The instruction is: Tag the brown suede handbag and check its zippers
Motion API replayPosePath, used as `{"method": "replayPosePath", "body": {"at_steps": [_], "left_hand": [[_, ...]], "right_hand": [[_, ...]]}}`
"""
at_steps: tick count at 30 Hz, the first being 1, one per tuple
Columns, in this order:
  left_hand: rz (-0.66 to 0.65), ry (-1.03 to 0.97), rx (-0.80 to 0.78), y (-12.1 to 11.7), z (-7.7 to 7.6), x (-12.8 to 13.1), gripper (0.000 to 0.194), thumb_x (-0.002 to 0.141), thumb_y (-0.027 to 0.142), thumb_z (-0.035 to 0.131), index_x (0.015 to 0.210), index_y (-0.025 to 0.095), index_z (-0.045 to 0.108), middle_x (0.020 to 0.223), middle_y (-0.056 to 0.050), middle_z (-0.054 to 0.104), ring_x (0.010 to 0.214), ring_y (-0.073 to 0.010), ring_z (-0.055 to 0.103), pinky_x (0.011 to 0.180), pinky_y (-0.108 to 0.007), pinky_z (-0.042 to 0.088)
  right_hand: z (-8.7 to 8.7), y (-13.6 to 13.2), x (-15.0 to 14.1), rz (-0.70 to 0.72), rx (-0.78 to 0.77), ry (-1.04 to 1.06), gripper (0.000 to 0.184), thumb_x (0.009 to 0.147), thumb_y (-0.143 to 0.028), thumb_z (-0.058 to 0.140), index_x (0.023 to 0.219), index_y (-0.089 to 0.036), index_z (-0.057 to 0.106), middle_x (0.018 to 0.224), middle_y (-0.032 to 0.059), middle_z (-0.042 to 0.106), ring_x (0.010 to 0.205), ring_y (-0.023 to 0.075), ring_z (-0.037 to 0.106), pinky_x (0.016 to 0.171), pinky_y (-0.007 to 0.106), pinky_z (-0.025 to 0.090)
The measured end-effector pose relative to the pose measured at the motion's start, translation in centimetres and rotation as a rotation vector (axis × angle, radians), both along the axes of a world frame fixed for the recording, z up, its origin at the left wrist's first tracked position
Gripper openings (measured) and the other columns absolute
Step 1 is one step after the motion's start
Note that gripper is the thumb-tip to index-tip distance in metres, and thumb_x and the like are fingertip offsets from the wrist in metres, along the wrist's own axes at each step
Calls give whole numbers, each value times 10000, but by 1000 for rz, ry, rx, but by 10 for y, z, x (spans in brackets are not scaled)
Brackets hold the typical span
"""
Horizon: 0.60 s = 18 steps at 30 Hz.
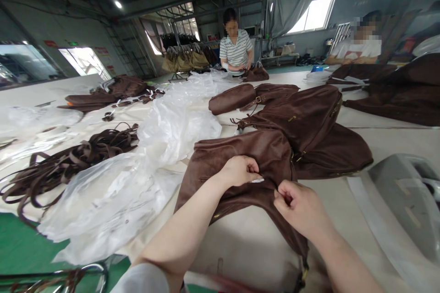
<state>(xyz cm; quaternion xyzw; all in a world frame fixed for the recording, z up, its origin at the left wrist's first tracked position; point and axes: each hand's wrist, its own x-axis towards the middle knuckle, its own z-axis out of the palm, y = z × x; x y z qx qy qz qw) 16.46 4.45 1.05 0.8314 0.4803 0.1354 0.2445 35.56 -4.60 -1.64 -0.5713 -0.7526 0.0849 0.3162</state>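
A dark brown leather bag (237,151) lies spread on the pale table in front of me, its strap end with brass-coloured hardware hanging toward the near edge. My left hand (240,171) rests over the bag with curled fingers, pinching a small white piece (256,180) that could be a tag or scrap. Close to its right, my right hand (297,201) is closed, thumb and fingertips together at the bag's edge. Whatever sits between those fingertips is too small to make out.
More brown bags (299,114) are piled just beyond. Clear plastic bags (165,123) run along the left, beside a heap of brown straps (75,160). A clear plastic bin (405,201) stands at right. A person in a striped shirt (237,50) and another person (360,48) work across the table.
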Motion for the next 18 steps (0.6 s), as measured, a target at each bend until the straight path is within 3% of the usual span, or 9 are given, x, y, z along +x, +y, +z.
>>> {"method": "replayPosePath", "body": {"at_steps": [6, 11, 18], "left_hand": [[-49, 258, 211, -17, 8, 18, 224, 717, 355, 712, 844, 193, 624, 909, -30, 636, 815, -176, 608, 729, -269, 466], [4, 391, 371, -29, 8, 30, 172, 773, 258, 654, 888, 149, 588, 944, -91, 626, 889, -232, 608, 817, -352, 459], [-99, 203, 193, -11, 10, 6, 295, 671, 395, 763, 835, 187, 631, 853, -23, 648, 756, -172, 602, 676, -250, 440]], "right_hand": [[-2, 0, -4, -21, -3, -112, 178, 777, -239, 521, 617, -217, 446, 576, -29, 552, 524, 126, 486, 543, 268, 281], [-2, -2, -6, -44, -5, -112, 176, 764, -223, 518, 603, -216, 449, 569, -23, 554, 527, 131, 488, 539, 271, 277], [1, -8, -4, -84, 23, 29, 203, 756, -252, 544, 582, -220, 444, 520, -42, 509, 484, 117, 454, 508, 251, 288]]}}
